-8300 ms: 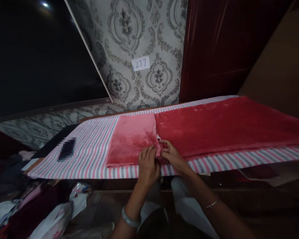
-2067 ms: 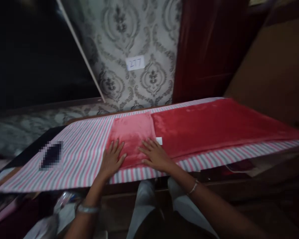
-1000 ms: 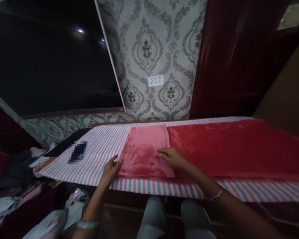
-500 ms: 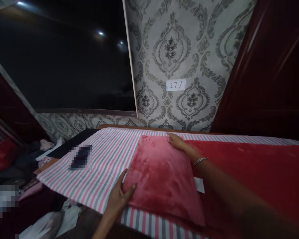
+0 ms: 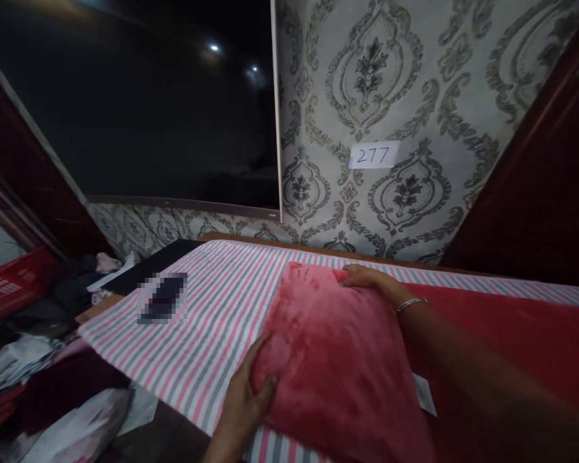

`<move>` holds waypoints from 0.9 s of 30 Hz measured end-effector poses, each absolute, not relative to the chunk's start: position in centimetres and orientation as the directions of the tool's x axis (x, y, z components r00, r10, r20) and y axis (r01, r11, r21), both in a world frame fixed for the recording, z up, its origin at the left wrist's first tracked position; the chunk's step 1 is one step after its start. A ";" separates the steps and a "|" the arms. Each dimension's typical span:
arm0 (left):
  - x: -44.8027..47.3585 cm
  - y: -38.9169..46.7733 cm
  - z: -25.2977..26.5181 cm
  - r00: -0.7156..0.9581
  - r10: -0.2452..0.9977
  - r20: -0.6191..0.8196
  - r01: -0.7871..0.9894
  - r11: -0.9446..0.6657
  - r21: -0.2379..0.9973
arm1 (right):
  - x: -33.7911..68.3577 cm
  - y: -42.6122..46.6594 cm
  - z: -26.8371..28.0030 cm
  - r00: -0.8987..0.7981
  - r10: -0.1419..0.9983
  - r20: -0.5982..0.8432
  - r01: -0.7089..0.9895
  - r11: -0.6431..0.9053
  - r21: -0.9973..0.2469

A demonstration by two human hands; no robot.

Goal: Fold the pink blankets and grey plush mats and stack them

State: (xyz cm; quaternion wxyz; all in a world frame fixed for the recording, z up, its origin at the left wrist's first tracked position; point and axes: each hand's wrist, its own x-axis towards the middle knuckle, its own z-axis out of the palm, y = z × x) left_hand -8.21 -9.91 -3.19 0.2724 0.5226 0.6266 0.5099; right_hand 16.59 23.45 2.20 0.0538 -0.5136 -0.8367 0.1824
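Now both hands, left hand (image 5: 244,402) and right hand (image 5: 367,278), grip the lifted pink folded cloth (image 5: 332,360).

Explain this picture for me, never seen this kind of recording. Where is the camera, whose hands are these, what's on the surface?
There is no machine here: a person wears one camera on the head, which looks forward and down at their own bare hands. The left hand grips the near corner of a pink plush cushion cover, and the right hand holds its far corner. It lies on a striped cloth, beside a larger red plush fabric. A paper label reading 277 hangs on the patterned wall behind.
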 end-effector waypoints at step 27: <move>-20.1 -10.2 2.9 -0.434 0.804 0.407 0.692 0.008 0.722 | 3.6 18.8 7.4 -0.400 0.899 0.179 0.838 0.438 -0.325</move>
